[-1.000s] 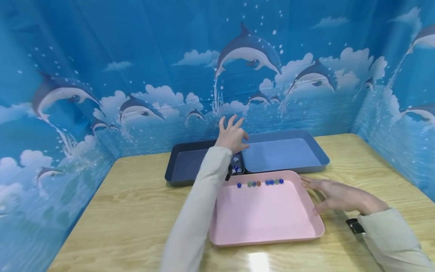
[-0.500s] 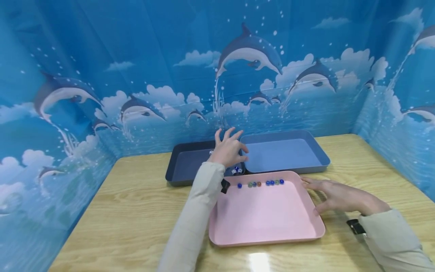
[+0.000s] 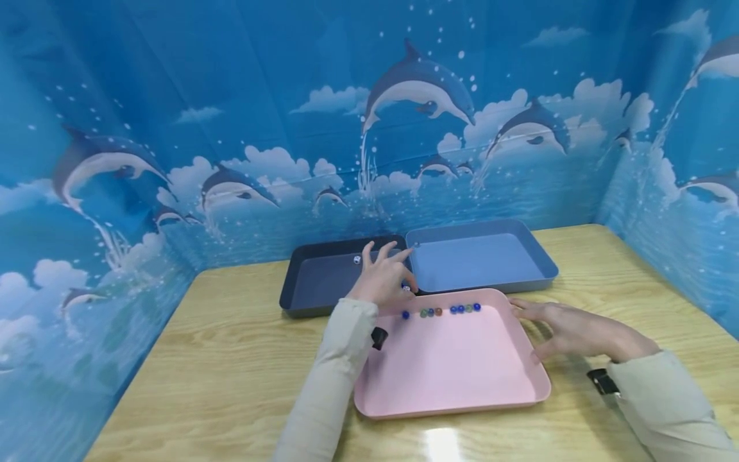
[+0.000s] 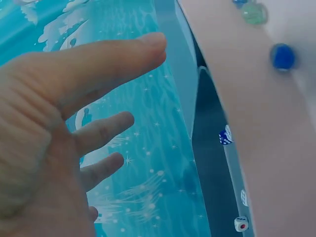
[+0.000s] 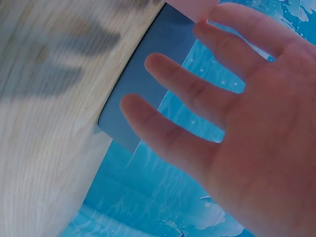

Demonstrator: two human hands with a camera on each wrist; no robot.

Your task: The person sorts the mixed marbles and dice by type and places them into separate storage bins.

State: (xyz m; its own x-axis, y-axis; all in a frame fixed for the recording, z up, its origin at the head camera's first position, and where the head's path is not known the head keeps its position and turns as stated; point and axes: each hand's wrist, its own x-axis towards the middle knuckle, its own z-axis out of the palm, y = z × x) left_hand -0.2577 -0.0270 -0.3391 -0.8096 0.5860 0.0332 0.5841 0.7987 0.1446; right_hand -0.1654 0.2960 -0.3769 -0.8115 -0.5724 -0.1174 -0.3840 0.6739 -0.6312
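Over the right part of a dark navy tray [image 3: 314, 279] is my left hand [image 3: 382, 281], its upper fingers spread. In the head view its index finger bends down near blue and white dice [image 3: 407, 288] at that tray's near right corner. The left wrist view has its fingers [image 4: 113, 54] extended, with nothing visible in them. A white die [image 3: 356, 259] lies farther back in the same tray. My right hand [image 3: 580, 333] touches the right rim of a pink tray [image 3: 456, 366], fingers spread. Several glass marbles [image 3: 460, 309] line that tray's far side.
A blue tray [image 3: 473, 263] adjoins the dark one on the right. Near its far left corner is a small round thing [image 3: 417, 244], too small to identify. The trays stand on a wooden table [image 3: 231, 359] before a dolphin-print cloth [image 3: 323, 128].
From above the back of the dark tray, my left hand has come nearer and lower, toward its near right corner. The white die has come into view. My right hand stays put.
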